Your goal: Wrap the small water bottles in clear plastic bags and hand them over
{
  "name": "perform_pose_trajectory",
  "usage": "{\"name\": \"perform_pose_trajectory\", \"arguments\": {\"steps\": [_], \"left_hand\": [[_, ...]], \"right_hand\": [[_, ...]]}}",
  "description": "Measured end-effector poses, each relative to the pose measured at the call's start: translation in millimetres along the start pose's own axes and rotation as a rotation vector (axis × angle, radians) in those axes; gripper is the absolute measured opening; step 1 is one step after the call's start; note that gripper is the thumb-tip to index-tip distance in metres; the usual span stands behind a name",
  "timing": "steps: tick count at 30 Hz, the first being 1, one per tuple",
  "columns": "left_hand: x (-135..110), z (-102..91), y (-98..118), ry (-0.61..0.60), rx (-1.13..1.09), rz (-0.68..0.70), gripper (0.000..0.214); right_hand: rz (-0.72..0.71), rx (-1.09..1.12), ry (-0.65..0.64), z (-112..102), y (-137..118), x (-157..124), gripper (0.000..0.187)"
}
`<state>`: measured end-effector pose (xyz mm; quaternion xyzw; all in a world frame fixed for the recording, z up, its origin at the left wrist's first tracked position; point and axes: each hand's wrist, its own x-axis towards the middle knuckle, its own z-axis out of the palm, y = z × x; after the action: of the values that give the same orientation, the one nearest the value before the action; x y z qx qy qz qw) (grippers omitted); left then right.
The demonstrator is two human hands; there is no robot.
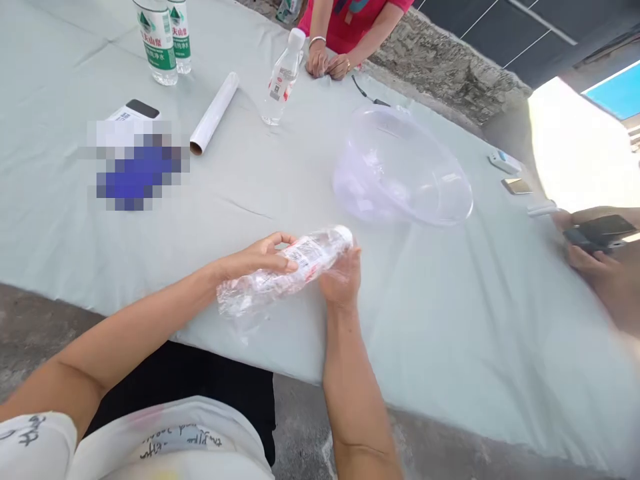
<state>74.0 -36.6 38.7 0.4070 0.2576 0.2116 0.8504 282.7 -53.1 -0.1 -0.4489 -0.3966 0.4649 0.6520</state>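
Note:
A clear plastic bottle (310, 257) with a white cap and a printed label lies tilted across my two hands, above the table's near edge. Crinkled clear film covers it and hangs loose past its base at the lower left. My left hand (265, 257) grips the bottle's middle from the left, thumb across the label. Around the cap end, my right hand (343, 273) holds it from the right and below; some of its fingers are hidden behind the bottle and film.
A translucent basin (400, 170) sits beyond my right hand. Farther off are a white roll (216, 113), an upright water bottle (283, 80) and two green-labelled bottles (159, 47). A person in red rests their hands (327, 65) on the far edge; another at right holds a dark device (600, 233).

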Motion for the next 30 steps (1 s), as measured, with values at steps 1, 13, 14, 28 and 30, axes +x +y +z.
{"name": "perform_pose_trajectory", "arguments": {"steps": [1,13,14,28,30], "left_hand": [[8,1.4,-1,0.011,-0.041,0.015,0.053],[25,11.4,-37,0.18,0.249,0.178,0.088],[25,12.0,-38,0.224,0.288,0.23,0.081],[23,-5.7,-23,0.706,0.145,0.533,0.053],[25,-6.9,-25,0.742,0.125,0.535,0.053]], "right_hand": [[0.008,0.059,0.044,2,2,-2,0.048],[-0.054,0.199,0.527,-1,-8,5,0.034],[-0.034,0.188,0.547,-4,-6,7,0.034],[-0.944,-0.58,0.399,36,-4,-29,0.029],[-0.923,-0.599,0.365,41,-11,-26,0.025]]}}
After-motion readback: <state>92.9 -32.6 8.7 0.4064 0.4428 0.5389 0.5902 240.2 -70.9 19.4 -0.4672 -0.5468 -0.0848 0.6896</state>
